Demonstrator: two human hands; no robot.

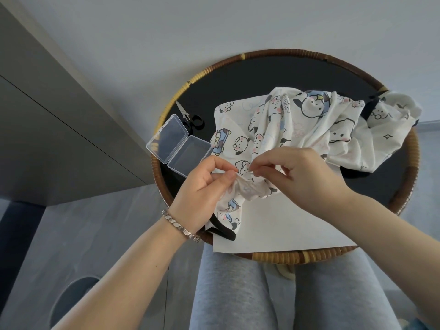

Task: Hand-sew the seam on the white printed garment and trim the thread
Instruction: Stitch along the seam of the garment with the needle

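Note:
The white garment [297, 122] with cartoon prints and black trim lies crumpled on a round black tray [250, 75] with a woven rim. My left hand [202, 194] grips a bunched fold of the garment near its lower edge. My right hand [292, 172] pinches a thin needle at that fold, fingertips close to my left thumb. The needle is barely visible and no thread can be made out. Small black-handled scissors [190, 116] lie at the tray's left side, apart from both hands.
A clear plastic box [178, 146] stands open beside the scissors. A white sheet of paper [285, 225] lies under the garment and reaches the tray's near edge. My legs in grey trousers [238, 294] are below the tray. A grey cabinet [47, 115] stands to the left.

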